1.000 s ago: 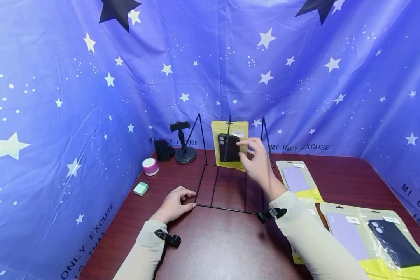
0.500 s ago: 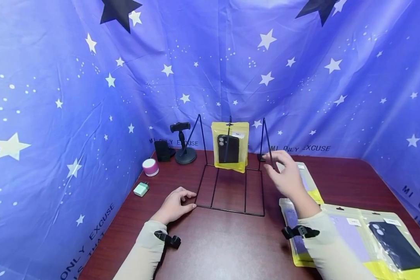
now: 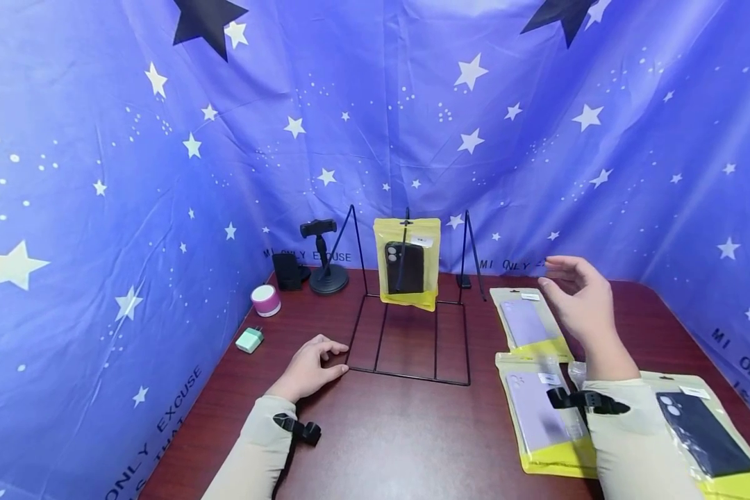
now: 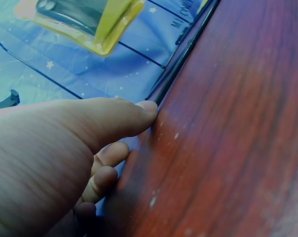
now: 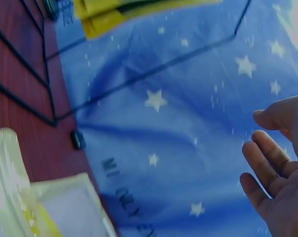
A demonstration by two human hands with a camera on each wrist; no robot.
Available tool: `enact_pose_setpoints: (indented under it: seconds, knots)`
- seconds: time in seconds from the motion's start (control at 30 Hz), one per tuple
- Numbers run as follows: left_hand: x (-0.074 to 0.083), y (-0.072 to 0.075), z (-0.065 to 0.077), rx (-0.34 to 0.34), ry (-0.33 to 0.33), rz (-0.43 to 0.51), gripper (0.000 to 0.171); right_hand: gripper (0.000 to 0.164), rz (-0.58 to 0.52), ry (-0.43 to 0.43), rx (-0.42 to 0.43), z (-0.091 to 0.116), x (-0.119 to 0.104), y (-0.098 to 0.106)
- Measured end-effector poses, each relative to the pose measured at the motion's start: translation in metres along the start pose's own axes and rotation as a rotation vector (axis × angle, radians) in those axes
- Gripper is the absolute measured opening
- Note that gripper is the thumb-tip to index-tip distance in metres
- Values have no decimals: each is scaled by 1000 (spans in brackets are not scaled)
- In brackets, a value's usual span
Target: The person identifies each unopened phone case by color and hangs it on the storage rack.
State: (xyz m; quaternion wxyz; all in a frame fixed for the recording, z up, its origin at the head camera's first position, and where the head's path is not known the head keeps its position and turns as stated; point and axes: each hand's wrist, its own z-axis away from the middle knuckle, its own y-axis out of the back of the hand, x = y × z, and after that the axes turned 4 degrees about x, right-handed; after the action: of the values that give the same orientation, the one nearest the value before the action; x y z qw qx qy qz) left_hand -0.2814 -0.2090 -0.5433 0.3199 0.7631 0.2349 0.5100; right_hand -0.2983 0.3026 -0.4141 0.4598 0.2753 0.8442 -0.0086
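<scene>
A black wire rack (image 3: pixel 406 376) stands on the table in the head view. My left hand (image 3: pixel 309 368) pinches its front left corner, thumb in front and fingers behind; in the left wrist view the thumb tip (image 4: pixel 149 106) lies against the rod. From the rack's middle arm hangs a yellow-edged bag with a black phone case (image 3: pixel 406 267), upright and facing me. My right hand (image 3: pixel 582 309) is raised on the right, holding nothing, fingers loosely bent and apart in the right wrist view. Below it lie bagged lilac phone cases (image 3: pixel 528 321), partly covered by the right forearm.
Another bagged black phone case (image 3: pixel 703 430) lies at the far right. On the left are a green charger plug (image 3: pixel 250 340), a pink-and-white round speaker (image 3: pixel 265 301) and a black phone stand (image 3: pixel 328 279). Starry blue cloth hangs behind the table.
My right hand has moved away from the hanging bag, past the rack's right side, to above the bags on the right. The left hand has stayed at the rack's corner.
</scene>
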Motion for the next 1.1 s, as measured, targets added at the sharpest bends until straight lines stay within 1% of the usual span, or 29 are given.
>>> enact_pose_setpoints:
  seconds: [0.17,0.3,0.4,0.57,0.67,0.77,0.97,1.1]
  knots:
    - [0,1,0,7,-14,10,34,43,-21,-90,28,-5,25,15]
    - [-2,1,0,15,-19,2,34,44,7,-155,32,-5,38,22]
    - [-3,0,0,18,-15,-1,34,43,56,-184,18,-4,46,26]
    - [-3,1,0,21,-20,6,34,42,68,-217,-3,-2,60,30]
    - [-3,0,-1,23,-28,6,33,44,83,-231,-27,0,67,31]
    - [-3,0,-1,19,-27,1,34,48,103,-250,-56,2,75,31]
    - [-3,0,0,9,-17,-4,34,50,133,-302,-101,5,88,31]
    - [-3,0,0,5,-17,0,34,55,171,-316,-158,8,94,32]
